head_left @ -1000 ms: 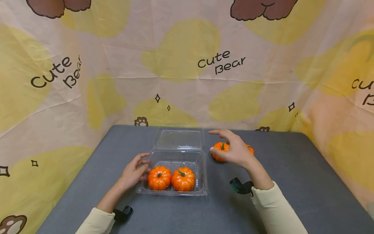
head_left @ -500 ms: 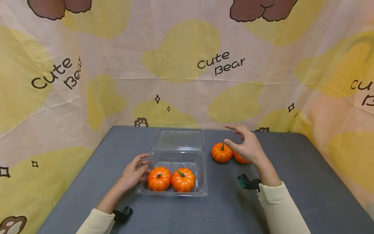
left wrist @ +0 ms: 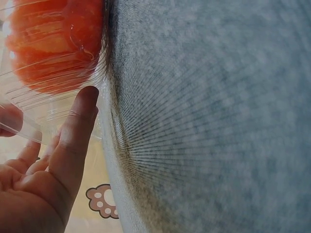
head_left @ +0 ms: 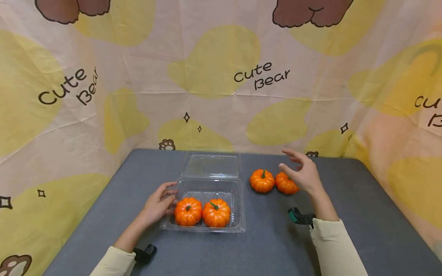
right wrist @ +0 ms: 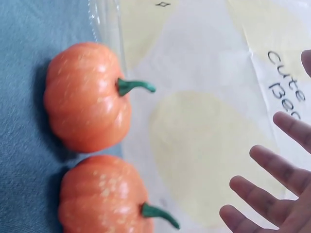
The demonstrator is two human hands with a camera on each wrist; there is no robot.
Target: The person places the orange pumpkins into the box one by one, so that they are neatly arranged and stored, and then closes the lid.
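Hovering empty, right hand [head_left: 305, 174] has fingers apart, nearer pumpkin [head_left: 285, 184] just below-left. Left hand [head_left: 156, 206], fingers loose, sits at clear container's [head_left: 221, 229] left wall.

- I see the container [head_left: 239, 209] as thin clear plastic, glossy and finely ribbed.
- The four pumpkins [head_left: 188, 216] [head_left: 216, 216] [head_left: 261, 183] [head_left: 286, 184] look smooth and shiny to me.
- Their stems [right wrist: 133, 86] carry a softer sheen.
- The tabletop [head_left: 262, 245] reads matt, fabric-like.
- I make the backdrop [head_left: 214, 50] creased cloth.
- Sleeves [head_left: 333, 245]: matt cloth.
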